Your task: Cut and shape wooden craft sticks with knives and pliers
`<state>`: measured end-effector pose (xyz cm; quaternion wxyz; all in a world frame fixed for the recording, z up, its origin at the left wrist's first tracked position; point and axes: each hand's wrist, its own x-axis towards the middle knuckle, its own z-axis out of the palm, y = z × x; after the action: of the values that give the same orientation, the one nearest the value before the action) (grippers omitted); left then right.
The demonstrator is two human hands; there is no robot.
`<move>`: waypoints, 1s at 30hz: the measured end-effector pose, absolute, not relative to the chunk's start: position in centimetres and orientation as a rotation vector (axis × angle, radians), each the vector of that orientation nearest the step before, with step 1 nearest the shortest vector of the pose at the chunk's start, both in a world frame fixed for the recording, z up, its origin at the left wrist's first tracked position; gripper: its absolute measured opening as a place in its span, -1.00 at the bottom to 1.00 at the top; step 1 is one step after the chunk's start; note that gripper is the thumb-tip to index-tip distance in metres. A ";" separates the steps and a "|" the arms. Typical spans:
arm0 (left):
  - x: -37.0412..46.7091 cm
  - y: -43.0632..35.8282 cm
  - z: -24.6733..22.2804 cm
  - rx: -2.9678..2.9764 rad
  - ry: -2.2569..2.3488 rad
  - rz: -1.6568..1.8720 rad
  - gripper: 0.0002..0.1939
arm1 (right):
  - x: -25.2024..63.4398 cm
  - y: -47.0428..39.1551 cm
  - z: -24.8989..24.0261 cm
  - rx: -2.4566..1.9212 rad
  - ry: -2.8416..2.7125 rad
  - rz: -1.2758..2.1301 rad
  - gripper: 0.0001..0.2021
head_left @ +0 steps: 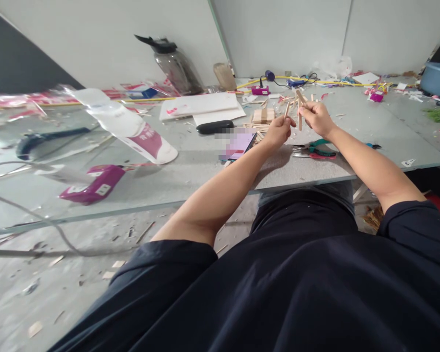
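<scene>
My left hand (pixel 279 132) is closed on a wooden craft stick (pixel 286 111) that points upward from the fingers. Beside it, my right hand (pixel 315 116) pinches two more craft sticks (pixel 299 115), which cross near the fingertips. Both hands are above the grey table, close together but apart. Under and behind my left hand lies a pile of craft sticks (pixel 263 116), some bundled. Pliers with teal handles (pixel 317 144) rest near the table edge below my right hand, along with a red-handled tool (pixel 322 156). A phone (pixel 242 143) lies left of my left wrist.
A black case (pixel 215 127) and white boards (pixel 201 105) lie left of the sticks. A dark-lidded bottle (pixel 178 68) stands at the back wall. A purple box (pixel 93 185), a white packet (pixel 132 129) and a cable are at left; a blue basin (pixel 439 78) at far right.
</scene>
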<state>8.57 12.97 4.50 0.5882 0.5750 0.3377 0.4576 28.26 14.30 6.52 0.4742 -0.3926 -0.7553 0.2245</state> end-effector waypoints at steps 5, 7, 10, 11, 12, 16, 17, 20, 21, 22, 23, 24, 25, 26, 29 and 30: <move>8.1 13.2 4.5 1.286 0.814 1.117 -0.63 | 28.8 14.0 6.4 -0.968 -1.823 0.600 -0.42; 8.0 13.1 4.6 1.223 0.792 1.121 -0.65 | 28.9 13.8 6.4 -0.974 -1.831 0.620 -0.41; 7.9 13.0 4.7 1.173 0.747 1.141 -0.67 | 28.8 13.5 6.5 -0.971 -1.841 0.655 -0.38; 7.9 13.0 4.7 1.159 0.724 1.152 -0.65 | 28.8 13.4 6.5 -0.967 -1.842 0.676 -0.38; 7.9 13.0 4.8 1.144 0.700 1.164 -0.63 | 28.8 13.3 6.5 -0.963 -1.842 0.702 -0.38; 8.1 12.7 5.0 1.105 0.669 1.172 -0.59 | 28.7 13.3 6.5 -0.962 -1.845 0.776 -0.37; 8.2 12.6 5.0 1.097 0.674 1.172 -0.59 | 28.7 13.4 6.4 -0.963 -1.846 0.776 -0.38; 8.3 12.6 5.1 1.065 0.688 1.182 -0.58 | 28.8 13.6 6.3 -0.971 -1.865 0.764 -0.43; 8.3 12.6 5.1 1.055 0.691 1.185 -0.58 | 28.7 13.7 6.3 -0.976 -1.877 0.760 -0.44; 8.3 12.7 5.1 1.047 0.696 1.187 -0.58 | 28.7 13.7 6.3 -0.981 -1.887 0.755 -0.45; 8.3 12.7 5.1 1.041 0.701 1.188 -0.58 | 28.7 13.7 6.3 -0.986 -1.897 0.750 -0.47; 8.3 12.8 5.0 1.038 0.707 1.184 -0.58 | 28.7 13.7 6.3 -0.991 -1.902 0.740 -0.48; 8.3 12.8 5.0 1.038 0.713 1.179 -0.58 | 28.7 13.6 6.4 -0.997 -1.907 0.729 -0.49; 8.3 12.8 5.0 1.042 0.718 1.173 -0.58 | 28.6 13.5 6.5 -1.003 -1.910 0.716 -0.49; 8.3 12.7 5.0 1.067 0.726 1.167 -0.58 | 28.5 13.3 6.7 -1.023 -1.912 0.685 -0.49; 8.3 12.7 5.0 1.078 0.729 1.168 -0.58 | 28.5 13.2 6.8 -1.032 -1.911 0.678 -0.49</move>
<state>8.31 12.70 4.97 0.6414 0.4731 0.3198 0.5124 28.50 13.24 6.76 0.4197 -0.4115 -0.7624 0.2706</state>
